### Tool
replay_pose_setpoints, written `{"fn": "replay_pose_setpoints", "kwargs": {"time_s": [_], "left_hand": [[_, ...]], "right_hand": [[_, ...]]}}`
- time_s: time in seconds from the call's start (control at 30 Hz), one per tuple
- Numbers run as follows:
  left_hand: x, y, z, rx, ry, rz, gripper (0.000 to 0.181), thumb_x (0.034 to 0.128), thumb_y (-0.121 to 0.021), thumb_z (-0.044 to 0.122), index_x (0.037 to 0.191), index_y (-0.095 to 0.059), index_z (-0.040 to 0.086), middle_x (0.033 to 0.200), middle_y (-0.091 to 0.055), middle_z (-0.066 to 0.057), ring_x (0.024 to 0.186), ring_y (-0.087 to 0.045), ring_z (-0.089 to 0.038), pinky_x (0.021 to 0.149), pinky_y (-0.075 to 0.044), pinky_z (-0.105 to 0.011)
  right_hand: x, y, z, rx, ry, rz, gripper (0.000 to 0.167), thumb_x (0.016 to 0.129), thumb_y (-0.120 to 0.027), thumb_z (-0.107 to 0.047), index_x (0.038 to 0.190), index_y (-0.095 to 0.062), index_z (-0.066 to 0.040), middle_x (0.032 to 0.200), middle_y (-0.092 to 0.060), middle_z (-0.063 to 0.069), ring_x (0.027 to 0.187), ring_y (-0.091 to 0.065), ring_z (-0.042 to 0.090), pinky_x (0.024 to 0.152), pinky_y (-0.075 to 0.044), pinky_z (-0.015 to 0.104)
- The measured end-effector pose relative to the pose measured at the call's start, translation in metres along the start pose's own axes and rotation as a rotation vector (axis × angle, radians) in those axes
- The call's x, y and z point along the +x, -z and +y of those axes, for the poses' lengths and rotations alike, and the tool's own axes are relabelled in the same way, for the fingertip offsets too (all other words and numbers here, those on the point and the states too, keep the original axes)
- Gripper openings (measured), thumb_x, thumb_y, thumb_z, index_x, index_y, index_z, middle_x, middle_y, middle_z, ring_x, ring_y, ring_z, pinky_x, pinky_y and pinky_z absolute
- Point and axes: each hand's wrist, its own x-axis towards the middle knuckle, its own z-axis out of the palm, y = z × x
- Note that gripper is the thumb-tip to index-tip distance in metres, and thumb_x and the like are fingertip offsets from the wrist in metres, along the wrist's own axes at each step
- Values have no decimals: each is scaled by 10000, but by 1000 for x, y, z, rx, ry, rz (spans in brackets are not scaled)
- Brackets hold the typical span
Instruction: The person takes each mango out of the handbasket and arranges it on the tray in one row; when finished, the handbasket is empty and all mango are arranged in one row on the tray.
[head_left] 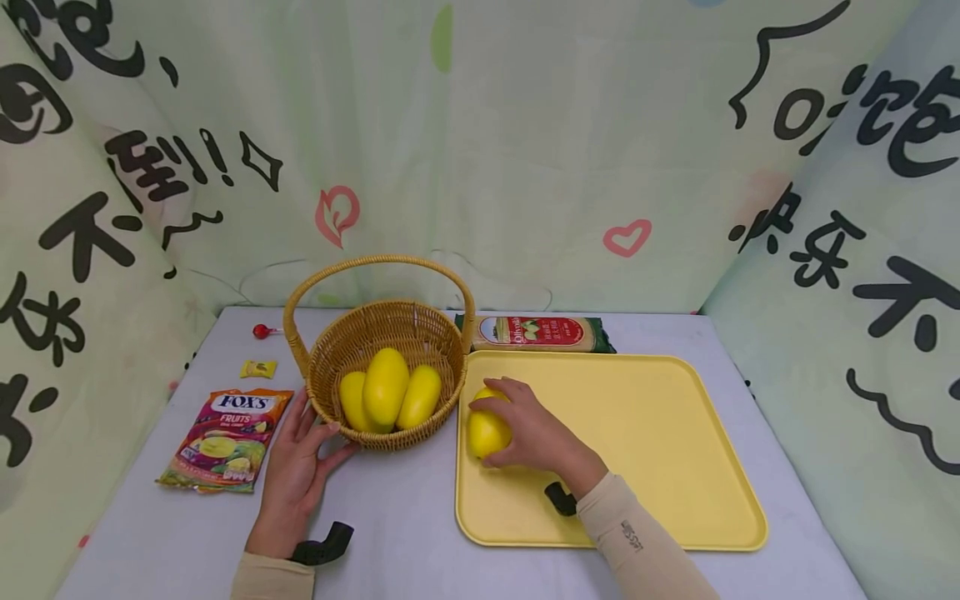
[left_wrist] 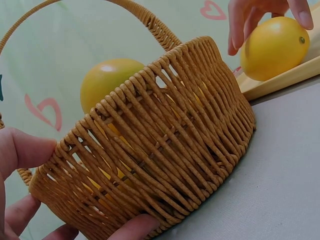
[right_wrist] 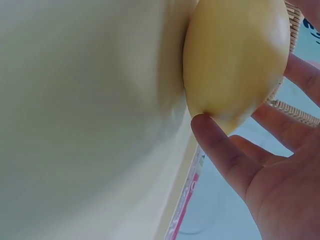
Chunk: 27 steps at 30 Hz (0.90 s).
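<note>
A yellow mango (head_left: 487, 427) rests at the left end of the yellow tray (head_left: 600, 533). My right hand (head_left: 536, 429) holds this mango from above, with fingers and thumb on its two ends. In the right wrist view, the mango (right_wrist: 235, 60) lies between the spread fingers. Left of the tray stands a wicker basket (head_left: 390, 442) with a tall handle and several yellow mangoes (head_left: 386, 387) inside. My left hand (head_left: 296, 475) touches the basket's near left side with extended, spread fingers. In the left wrist view, fingertips rest on the woven wall (left_wrist: 150, 145).
A bag of Fox's fruit candy (head_left: 225, 439) lies left of my left hand. Behind it are a small yellow wrapped candy (head_left: 258, 368) and a red lollipop (head_left: 261, 331). A noodle-like packet (head_left: 536, 333) lies behind the tray. Printed curtains (head_left: 525, 167) surround the white table (head_left: 405, 533).
</note>
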Motion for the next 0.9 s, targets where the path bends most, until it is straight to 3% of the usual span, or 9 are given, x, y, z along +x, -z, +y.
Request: {"fn": "replay_pose_setpoints", "kwargs": {"time_s": [0.5,0.9], "left_hand": [[1,0,0,4,0,1,846,1067,-522,4,1665,-182,496,1800,-76,91,1605,-308,-267,1078,-516,-594],[0,-1,-1,22,15,16,841,1071,-535,28,1653,-187,525,1797,-85,109,1607,-309,-262,1087,-520,-590]], "right_hand": [[-22,13,1,61,-47,60,739,774,-943,-353,1436,-648,-206,1680,-402,111,1551,-355,395,1207,-445,576],[-42,22,-11,110,-9,216,799,796,-923,-423,1495,-598,-211,1668,-437,64,1523,-413,364,1181,-455,620]]}}
